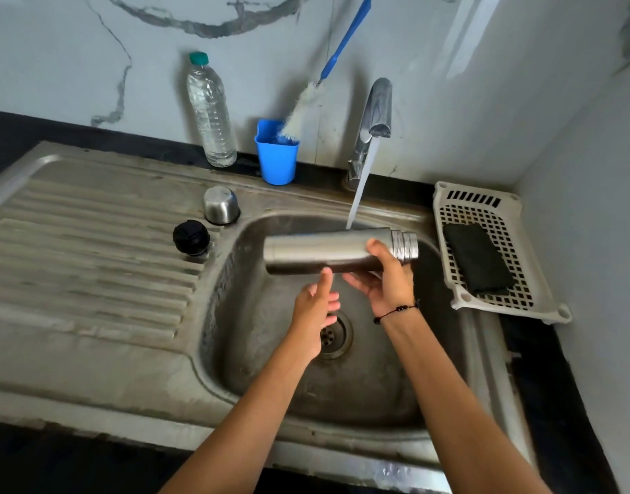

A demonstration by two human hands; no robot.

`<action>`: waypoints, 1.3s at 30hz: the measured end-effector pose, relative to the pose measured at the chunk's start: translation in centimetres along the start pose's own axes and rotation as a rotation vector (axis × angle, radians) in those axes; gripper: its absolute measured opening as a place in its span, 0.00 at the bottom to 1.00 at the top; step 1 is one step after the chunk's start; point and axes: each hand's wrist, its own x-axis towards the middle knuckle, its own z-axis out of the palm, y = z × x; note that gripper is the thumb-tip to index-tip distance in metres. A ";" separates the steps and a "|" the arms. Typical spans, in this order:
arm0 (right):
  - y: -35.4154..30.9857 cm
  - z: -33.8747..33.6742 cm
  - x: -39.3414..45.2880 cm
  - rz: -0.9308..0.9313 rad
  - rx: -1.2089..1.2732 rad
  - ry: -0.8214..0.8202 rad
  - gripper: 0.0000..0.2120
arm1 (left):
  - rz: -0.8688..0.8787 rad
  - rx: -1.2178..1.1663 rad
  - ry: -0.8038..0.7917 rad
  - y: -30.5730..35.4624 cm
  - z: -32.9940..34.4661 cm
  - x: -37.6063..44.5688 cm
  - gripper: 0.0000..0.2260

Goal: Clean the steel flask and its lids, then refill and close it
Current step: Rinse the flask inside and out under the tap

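The steel flask (317, 248) lies sideways over the sink basin (256, 351), its open threaded neck pointing right. Water from the running tap (376, 108) falls onto its upper side. My right hand (386, 279) grips the flask near the neck, thumb on top and fingers underneath. Just below the flask body, my left hand (315, 303) is open with its fingers straight, one fingertip at the flask's underside. The steel cup lid (221, 205) stands upside down on the drainboard. The black inner stopper (191, 237) sits in front of it.
A clear plastic water bottle (211, 112) and a blue cup (276, 153) holding a blue-handled bottle brush (303, 108) stand by the back wall. At the right, a white slotted tray (492, 222) holds a dark scrub pad (477, 258). The ribbed drainboard (74, 262) lies to the left.
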 end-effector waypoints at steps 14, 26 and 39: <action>3.1 -0.1 -3.1 0.339 0.319 -0.129 0.24 | 0.422 -0.241 -0.067 1.7 -0.9 -1.7 0.26; 3.3 -3.3 -4.7 0.239 -0.791 -0.168 0.34 | 0.491 -0.050 0.039 1.2 -2.2 -2.7 0.22; -2.7 -0.4 -1.5 -0.330 -0.887 -0.094 0.22 | 0.323 0.778 0.070 5.4 2.1 0.7 0.29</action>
